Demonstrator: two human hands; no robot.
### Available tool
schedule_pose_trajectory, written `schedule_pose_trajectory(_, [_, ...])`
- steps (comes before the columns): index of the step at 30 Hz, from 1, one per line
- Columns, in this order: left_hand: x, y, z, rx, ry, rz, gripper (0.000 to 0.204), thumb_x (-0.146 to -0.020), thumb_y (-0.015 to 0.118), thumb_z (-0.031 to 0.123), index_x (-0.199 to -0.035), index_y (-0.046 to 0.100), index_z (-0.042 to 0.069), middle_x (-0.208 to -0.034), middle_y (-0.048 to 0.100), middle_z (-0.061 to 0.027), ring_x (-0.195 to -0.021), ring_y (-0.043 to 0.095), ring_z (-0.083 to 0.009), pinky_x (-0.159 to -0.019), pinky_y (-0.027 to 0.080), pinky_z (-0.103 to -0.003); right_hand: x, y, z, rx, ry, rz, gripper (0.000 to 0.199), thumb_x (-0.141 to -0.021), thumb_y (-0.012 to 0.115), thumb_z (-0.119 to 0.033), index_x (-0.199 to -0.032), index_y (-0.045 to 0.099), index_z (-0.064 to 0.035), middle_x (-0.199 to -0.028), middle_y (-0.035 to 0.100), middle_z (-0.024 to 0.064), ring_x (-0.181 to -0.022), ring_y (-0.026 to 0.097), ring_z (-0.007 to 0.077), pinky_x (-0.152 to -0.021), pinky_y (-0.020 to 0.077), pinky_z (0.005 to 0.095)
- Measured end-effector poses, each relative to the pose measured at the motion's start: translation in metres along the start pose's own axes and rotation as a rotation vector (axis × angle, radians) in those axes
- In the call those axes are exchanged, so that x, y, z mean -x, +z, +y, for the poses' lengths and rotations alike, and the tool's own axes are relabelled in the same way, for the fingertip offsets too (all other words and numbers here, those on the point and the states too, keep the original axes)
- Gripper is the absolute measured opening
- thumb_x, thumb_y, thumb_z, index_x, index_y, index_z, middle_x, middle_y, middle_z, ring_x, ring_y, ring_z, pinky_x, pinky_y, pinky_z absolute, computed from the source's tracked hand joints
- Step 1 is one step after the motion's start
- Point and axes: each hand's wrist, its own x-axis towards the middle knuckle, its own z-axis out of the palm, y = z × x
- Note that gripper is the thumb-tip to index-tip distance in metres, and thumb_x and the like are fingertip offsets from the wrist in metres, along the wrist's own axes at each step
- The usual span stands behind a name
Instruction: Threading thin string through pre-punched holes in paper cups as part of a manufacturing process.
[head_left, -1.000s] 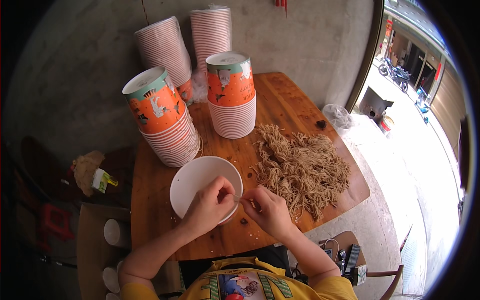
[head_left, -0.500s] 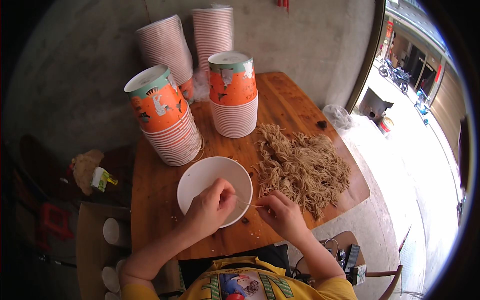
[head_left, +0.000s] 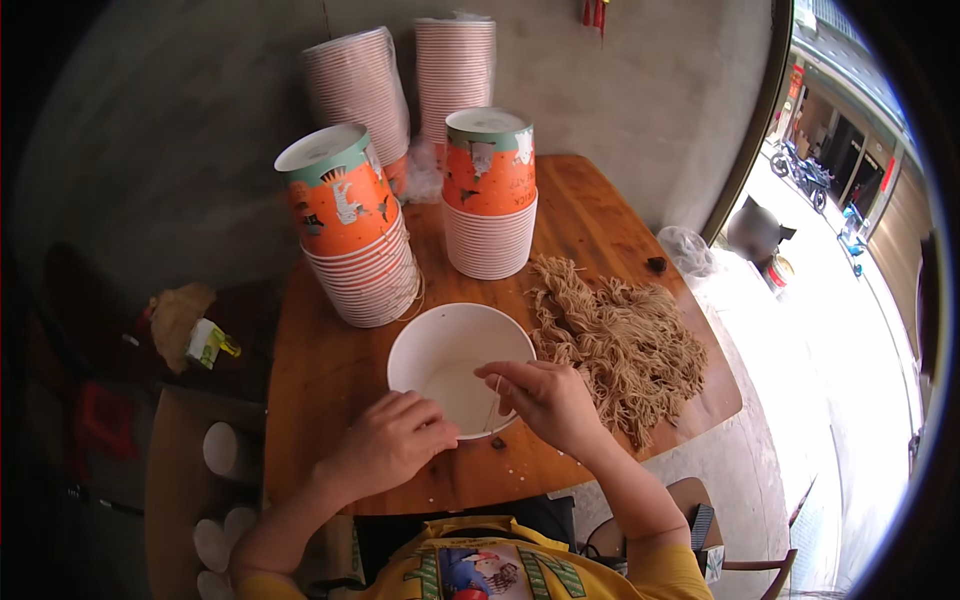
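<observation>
Right hand (head_left: pixel 548 398) had swung back from the noodle pile (head_left: pixel 620 335) to over the white paper bowl (head_left: pixel 460 365), fingers pinched shut on a thin noodle strand (head_left: pixel 494 400) dangling into it; a second ago it was at the bowl's right rim. Left hand (head_left: pixel 392 440) stayed curled on the near rim, steadying; whether it gripped the rim couldn't be told. Bowl sat mid-table, looked near empty, so filling had barely begun

The scene is seen from one head-worn fisheye camera, aimed steeply down and forward from close above. The wooden table (head_left: pixel 330 370) is centred in the frame, the wearer's chest is cut by the lower edge, and straight lines are bent toward the dark rim.
</observation>
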Motion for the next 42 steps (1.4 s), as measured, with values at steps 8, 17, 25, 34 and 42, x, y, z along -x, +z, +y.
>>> schedule_pose_trajectory(8, [-0.021, 0.029, 0.019, 0.423, -0.49, 0.397, 0.016, -0.082, 0.07, 0.009, -0.093, 0.058, 0.006, -0.081, 0.064, -0.0054, -0.084, 0.063, -0.0268, -0.082, 0.045, -0.039, -0.01, 0.015, -0.018, 0.042, 0.046, 0.021, 0.022, -0.092, 0.059, -0.02, -0.111, 0.068, -0.0127, -0.067, 0.068, 0.004, -0.063, 0.069, 0.0225, -0.057, 0.0542, 0.0341])
schedule_pose_trajectory(17, [-0.023, 0.034, 0.016, 0.368, -0.458, 0.405, 0.013, -0.081, 0.067, 0.004, -0.087, 0.056, 0.007, -0.079, 0.064, -0.0033, -0.079, 0.063, -0.0234, -0.088, 0.041, -0.039, -0.016, 0.022, -0.011, 0.153, -0.033, 0.115, 0.022, -0.09, 0.06, -0.013, -0.11, 0.068, -0.012, -0.068, 0.069, 0.0045, -0.064, 0.07, 0.0191, -0.059, 0.055, 0.0317])
schedule_pose_trajectory(25, [-0.014, 0.027, 0.006, 0.324, -0.365, 0.239, 0.016, -0.076, 0.067, 0.004, -0.083, 0.053, 0.01, -0.074, 0.059, 0.0001, -0.077, 0.061, -0.0196, -0.096, 0.035, -0.041, -0.039, 0.021, 0.006, 0.358, -0.072, 0.173, 0.018, -0.09, 0.062, -0.019, -0.106, 0.07, -0.0134, -0.06, 0.065, 0.0027, -0.055, 0.067, 0.018, -0.052, 0.0524, 0.0323])
schedule_pose_trajectory(34, [-0.013, 0.026, -0.002, 0.212, -0.301, 0.186, 0.01, -0.071, 0.061, 0.009, -0.073, 0.052, 0.01, -0.078, 0.053, -0.0016, -0.085, 0.053, -0.0229, -0.096, 0.029, -0.044, -0.049, 0.022, 0.012, 0.328, -0.098, 0.107, 0.015, -0.09, 0.062, -0.022, -0.098, 0.072, -0.0142, -0.062, 0.065, 0.0078, -0.056, 0.066, 0.0248, -0.054, 0.0534, 0.0373])
schedule_pose_trajectory(42, [-0.008, 0.031, -0.002, 0.123, -0.388, 0.22, 0.009, -0.071, 0.06, 0.013, -0.075, 0.053, 0.009, -0.093, 0.052, -0.0076, -0.099, 0.049, -0.0275, -0.098, 0.028, -0.048, -0.059, 0.026, 0.021, 0.491, 0.038, -0.062, 0.021, -0.09, 0.059, -0.032, -0.094, 0.072, -0.0164, -0.07, 0.067, 0.0112, -0.065, 0.067, 0.0312, -0.062, 0.0543, 0.0419])
